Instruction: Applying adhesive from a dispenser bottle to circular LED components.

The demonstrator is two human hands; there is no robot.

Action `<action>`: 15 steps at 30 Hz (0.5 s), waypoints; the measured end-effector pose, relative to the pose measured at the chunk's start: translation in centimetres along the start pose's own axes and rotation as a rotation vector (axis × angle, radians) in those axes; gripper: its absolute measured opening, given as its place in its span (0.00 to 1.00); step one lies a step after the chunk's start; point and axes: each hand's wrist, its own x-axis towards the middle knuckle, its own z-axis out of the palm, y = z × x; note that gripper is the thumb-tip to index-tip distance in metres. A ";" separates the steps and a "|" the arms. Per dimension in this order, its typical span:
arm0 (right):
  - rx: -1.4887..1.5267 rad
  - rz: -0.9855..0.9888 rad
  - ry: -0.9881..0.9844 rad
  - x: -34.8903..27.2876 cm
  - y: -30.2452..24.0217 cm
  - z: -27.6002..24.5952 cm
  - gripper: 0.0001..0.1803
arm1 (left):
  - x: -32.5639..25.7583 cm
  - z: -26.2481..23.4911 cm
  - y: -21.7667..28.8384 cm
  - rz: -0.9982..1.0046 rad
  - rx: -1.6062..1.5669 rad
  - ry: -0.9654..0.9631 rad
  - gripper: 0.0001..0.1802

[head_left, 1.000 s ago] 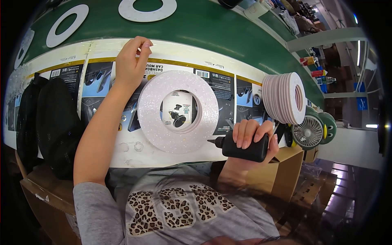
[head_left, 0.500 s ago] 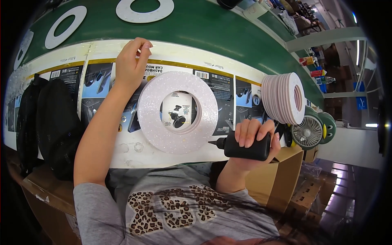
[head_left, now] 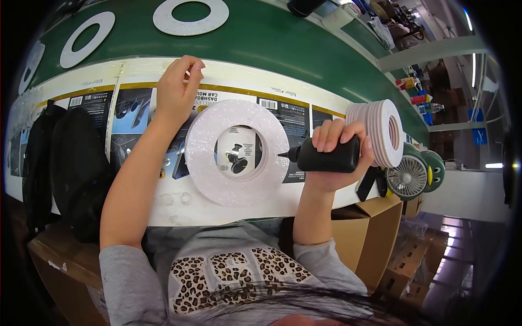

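Observation:
My right hand is closed round a black squeeze bottle lying sideways in the grip. Its pointed nozzle faces left, at or just over the right edge of a stack of white, glitter-flecked flat rings. Through the rings' centre hole the printed cardboard beneath them shows. My left hand is raised beyond the rings' upper left side, its fingers curled in; anything between them is too small or hidden to make out.
Another stack of rings stands on edge at the right, with a small green fan beside it. Loose rings lie on the green tabletop at the back. Black cloth sleeves lie at left; an open carton stands below right.
My right hand has lifted the black bottle up and away from the near edge, so its nozzle now sits at the rings' right side. The left hand has barely shifted.

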 end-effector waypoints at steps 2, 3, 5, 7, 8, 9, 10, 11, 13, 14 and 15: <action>0.001 0.029 -0.020 -0.1 0.4 -0.3 0.19 | 0.1 0.0 0.0 0.008 -0.007 -0.002 0.09; 0.002 0.031 -0.022 -0.1 0.5 -0.4 0.19 | 0.1 0.0 0.0 0.017 -0.002 0.000 0.09; 0.007 0.032 -0.023 0.1 0.7 -0.4 0.19 | 0.1 -0.1 0.0 0.025 0.003 0.001 0.09; 0.006 0.037 -0.022 0.1 0.7 -0.4 0.19 | 0.1 -0.1 -0.1 0.017 0.011 0.000 0.09; 0.004 0.041 -0.020 0.1 0.7 -0.4 0.19 | 0.1 -0.1 -0.1 0.016 0.010 0.001 0.09; 0.003 0.042 -0.020 0.1 0.7 -0.4 0.19 | 0.1 -0.1 -0.1 0.025 0.012 0.002 0.09; 0.003 0.042 -0.019 0.1 0.7 -0.4 0.19 | 0.1 -0.1 -0.1 0.035 0.015 0.003 0.09; 0.004 0.042 -0.017 0.1 0.7 -0.4 0.19 | 0.1 -0.1 -0.1 0.034 0.016 0.004 0.09; 0.005 0.048 -0.012 0.1 0.7 -0.5 0.19 | 0.0 0.0 -0.1 0.014 -0.001 -0.003 0.09; 0.005 0.054 -0.008 0.0 0.7 -0.5 0.19 | 0.0 0.0 -0.1 0.014 -0.003 -0.003 0.09; 0.004 0.053 -0.007 0.0 0.7 -0.6 0.19 | 0.0 0.0 -0.1 0.016 0.004 -0.005 0.09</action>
